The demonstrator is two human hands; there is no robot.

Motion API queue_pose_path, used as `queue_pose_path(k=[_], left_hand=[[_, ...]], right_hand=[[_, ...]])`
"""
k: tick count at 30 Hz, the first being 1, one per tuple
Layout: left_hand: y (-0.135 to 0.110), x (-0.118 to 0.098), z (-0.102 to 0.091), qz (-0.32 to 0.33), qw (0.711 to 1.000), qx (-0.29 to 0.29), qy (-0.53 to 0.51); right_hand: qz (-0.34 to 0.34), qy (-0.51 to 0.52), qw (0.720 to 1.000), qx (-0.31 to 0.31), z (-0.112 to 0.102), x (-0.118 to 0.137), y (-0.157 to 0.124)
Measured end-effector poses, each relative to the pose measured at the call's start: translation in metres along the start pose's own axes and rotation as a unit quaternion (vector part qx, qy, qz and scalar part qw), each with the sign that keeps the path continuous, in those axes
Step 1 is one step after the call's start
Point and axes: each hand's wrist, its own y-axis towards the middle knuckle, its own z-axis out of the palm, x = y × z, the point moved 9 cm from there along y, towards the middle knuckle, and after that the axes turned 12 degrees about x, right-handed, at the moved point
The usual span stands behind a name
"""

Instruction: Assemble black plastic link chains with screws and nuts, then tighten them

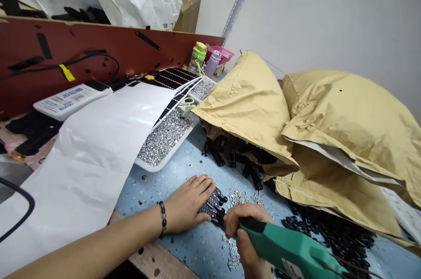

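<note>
My left hand (188, 204) lies on a stack of black plastic parts (212, 206), holding them against the blue speckled tabletop (200, 248). My right hand (245, 233) grips a green corded electric screwdriver (289, 248), and its tip is hidden by my fingers at the stack. Small silver screws (238, 198) lie scattered just beyond my right hand, with more (233, 252) below it. A white tray of silver screws (164, 136) stands past my left hand.
Tan padded bags (345, 138) bulge over the table's right side, with black parts (223, 152) spilling from one and a dark heap (329, 235) beside them. A white plastic sheet (82, 169) covers the left side. A red board (82, 46) stands behind, near bottles (199, 57).
</note>
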Motion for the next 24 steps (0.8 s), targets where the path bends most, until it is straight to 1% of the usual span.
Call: queue_pose_path(k=[3, 4, 7, 9, 10, 12, 14, 16, 19, 24], left_hand=[[0.001, 0.0, 0.0, -0.014, 1.0, 0.017, -0.008], [0.001, 0.001, 0.0, -0.022, 0.999, 0.024, -0.011], [0.004, 0.003, 0.001, -0.047, 0.998, 0.049, -0.016], [0.004, 0.004, 0.0, -0.05, 0.997, 0.05, -0.01], [0.003, 0.002, -0.002, -0.043, 0.998, 0.039, -0.003], [-0.001, -0.004, -0.01, -0.009, 1.0, -0.003, 0.013], [-0.006, -0.011, -0.019, 0.031, 0.998, -0.05, 0.022], [-0.009, -0.018, -0.025, 0.058, 0.995, -0.078, 0.03], [-0.006, -0.025, -0.027, 0.077, 0.991, -0.087, 0.074], [0.001, -0.034, -0.017, 0.108, 0.982, -0.074, 0.137]], right_hand=[[-0.073, 0.059, 0.994, -0.061, -0.016, 0.024, -0.001], [-0.088, 0.074, 0.991, -0.072, -0.021, 0.029, -0.001], [-0.113, 0.082, 0.987, -0.076, -0.031, 0.035, -0.004], [-0.121, 0.078, 0.986, -0.082, -0.038, 0.033, -0.008], [-0.121, 0.076, 0.986, -0.086, -0.041, 0.031, -0.011], [-0.111, 0.07, 0.986, -0.1, -0.045, 0.026, -0.017], [-0.088, 0.063, 0.987, -0.118, -0.048, 0.022, -0.022], [-0.063, 0.064, 0.985, -0.145, -0.051, 0.019, -0.026], [-0.044, 0.077, 0.982, -0.165, -0.054, 0.016, -0.029], [-0.049, 0.09, 0.983, -0.156, -0.058, 0.009, -0.03]])
